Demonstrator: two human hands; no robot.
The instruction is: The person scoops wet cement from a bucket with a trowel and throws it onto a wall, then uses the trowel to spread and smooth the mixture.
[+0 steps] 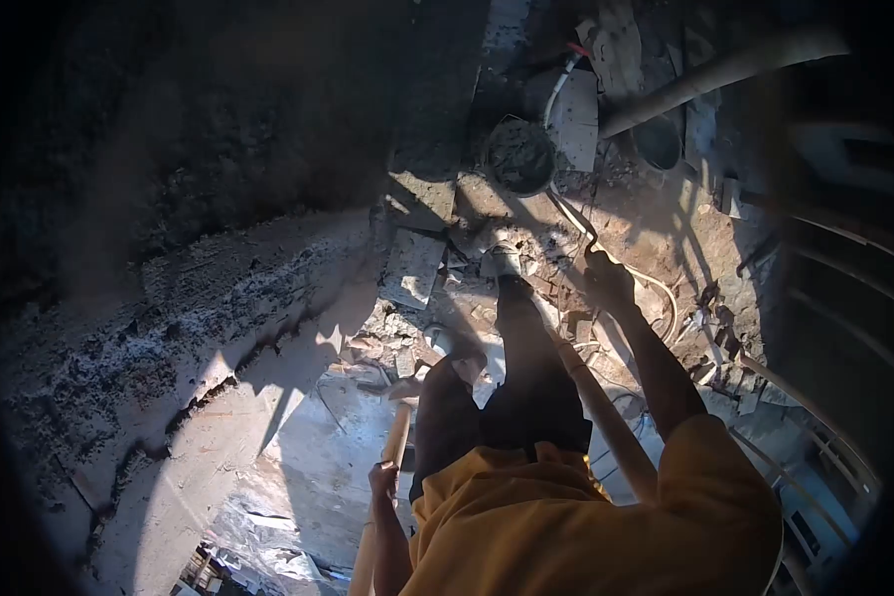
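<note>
My left hand (382, 481) is low in the view, its fingers wrapped round a pale round pole (398, 437) that stands beside my leg. My right hand (607, 280) is stretched forward over the rubble and looks closed in shadow. From it sticks up a thin, dark, curved tool (591, 236); its kind is hard to make out. Ahead of that hand and to its left is a dark bucket (520, 157) filled with a grey, lumpy mix. My foot (503, 260) rests on the broken ground just below the bucket.
A rough masonry wall (219, 288) runs along the left. Another pole (606, 417) slants by my right leg. A pale hose (673, 308) curves over the debris. A second bucket (658, 142) and a thick beam (730, 77) are at the upper right.
</note>
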